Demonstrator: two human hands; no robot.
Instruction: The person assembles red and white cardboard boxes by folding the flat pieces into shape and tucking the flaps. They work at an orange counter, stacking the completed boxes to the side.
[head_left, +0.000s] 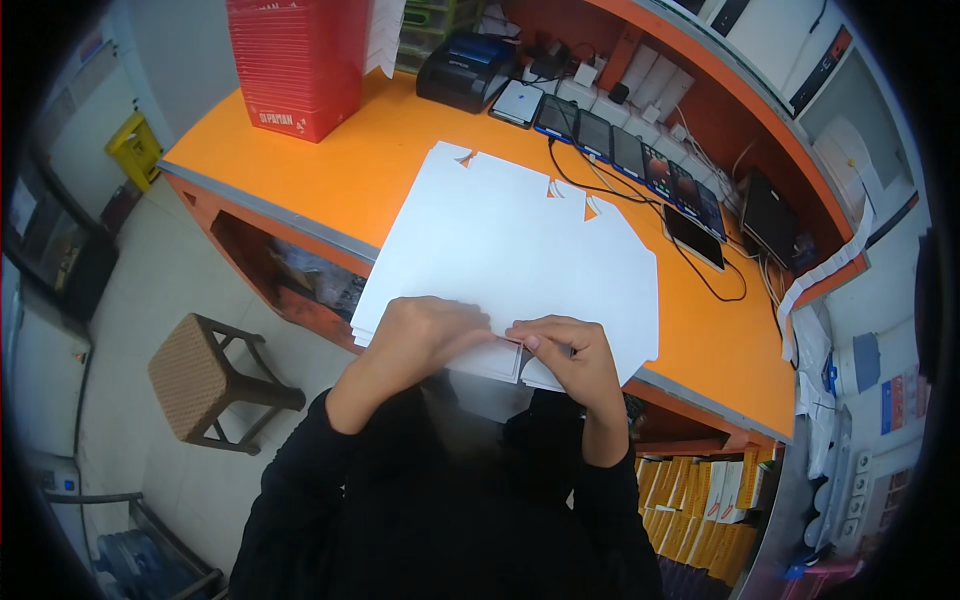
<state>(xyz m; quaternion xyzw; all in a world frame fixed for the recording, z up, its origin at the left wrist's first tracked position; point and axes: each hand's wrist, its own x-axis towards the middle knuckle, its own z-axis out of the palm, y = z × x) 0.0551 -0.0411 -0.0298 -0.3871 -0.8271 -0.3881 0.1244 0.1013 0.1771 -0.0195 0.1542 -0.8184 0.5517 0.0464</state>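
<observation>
Orange counter [390, 115] over yellow boxes [690, 525]; my right hand [575, 360] pinches white sheets [510, 240] at the edge; my left hand's [425, 335] grip I cannot tell.

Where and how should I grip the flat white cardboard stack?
I'd pinch the flat white cardboard stack by its near-left corner, coming from the left, closing from above and below. That corner juts past the front edge of the flat orange desk, so its underside looks reachable; the left hand is just right of it.
</observation>
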